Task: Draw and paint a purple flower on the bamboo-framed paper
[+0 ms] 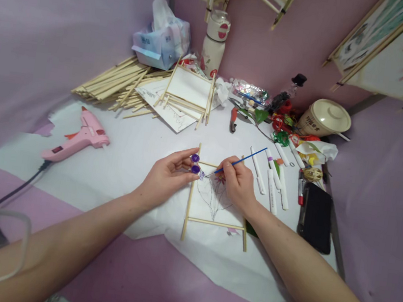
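My left hand pinches a pair of small joined purple paint pots at the upper left of a stick-framed picture. In my right hand is a thin paintbrush with a blue handle, held like a pen, its tip pointing left toward the paint pots and a purple-dabbed patch. The white sheet carries a line drawing of stems and leaves, with reddish marks partly hidden under my right fingers. Thin wooden sticks frame the sheet, which lies on white paper.
A pink glue gun with a cord lies at left. Behind are a bundle of wooden sticks, a tissue pack and a bottle. White markers, a lidded tub and a black phone-like case are at right.
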A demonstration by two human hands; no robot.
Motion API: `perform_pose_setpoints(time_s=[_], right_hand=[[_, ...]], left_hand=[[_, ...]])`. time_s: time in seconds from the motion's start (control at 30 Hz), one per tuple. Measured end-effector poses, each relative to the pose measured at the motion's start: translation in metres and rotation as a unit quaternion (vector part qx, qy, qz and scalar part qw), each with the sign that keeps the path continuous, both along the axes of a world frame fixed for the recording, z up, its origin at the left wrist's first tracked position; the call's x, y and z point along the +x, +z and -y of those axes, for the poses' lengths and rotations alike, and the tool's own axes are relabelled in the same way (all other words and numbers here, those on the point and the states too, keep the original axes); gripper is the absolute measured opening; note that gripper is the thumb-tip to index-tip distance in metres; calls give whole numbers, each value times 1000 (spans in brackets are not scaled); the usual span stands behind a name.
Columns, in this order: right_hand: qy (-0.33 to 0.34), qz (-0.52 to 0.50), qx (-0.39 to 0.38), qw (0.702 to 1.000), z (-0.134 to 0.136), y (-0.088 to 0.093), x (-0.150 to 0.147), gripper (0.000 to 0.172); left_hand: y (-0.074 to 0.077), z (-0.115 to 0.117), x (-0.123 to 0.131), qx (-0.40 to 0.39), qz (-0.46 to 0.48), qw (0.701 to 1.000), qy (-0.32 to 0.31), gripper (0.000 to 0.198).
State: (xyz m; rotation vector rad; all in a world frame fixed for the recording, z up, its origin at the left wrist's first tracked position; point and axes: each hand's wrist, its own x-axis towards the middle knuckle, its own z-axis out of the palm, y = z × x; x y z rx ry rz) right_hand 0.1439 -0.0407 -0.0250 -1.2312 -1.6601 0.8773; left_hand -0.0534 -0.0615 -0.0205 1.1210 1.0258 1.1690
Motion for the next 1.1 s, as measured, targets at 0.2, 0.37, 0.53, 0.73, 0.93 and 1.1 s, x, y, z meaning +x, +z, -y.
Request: perform_pose_setpoints(time_s=[0.2,0.37,0.53,0.73,0.93,1.1], right_hand=[[5,-13,-12,1000,-2,-3,0,24],[8,-13,-25,1000,-2,-4,0,23],[12,-10,-26,1000,-3,-3,0,23],[21,-18,-38,999,-2,-5,0,25],[13,-18,-33,999,-2,-6,1,24],[16,-4,-27,1000,-2,-2,0,23]], left_hand=[[1,0,0,0,-8,1000,2,60],[1,0,1,1,-10,1000,4,60],[2,0,1,-2,-14,1000,7,60],[3,1,1,-2,-12,1000,4,60],[2,0,1,-3,-18,1000,7,60],[2,1,1,0,-20,1000,5,59]])
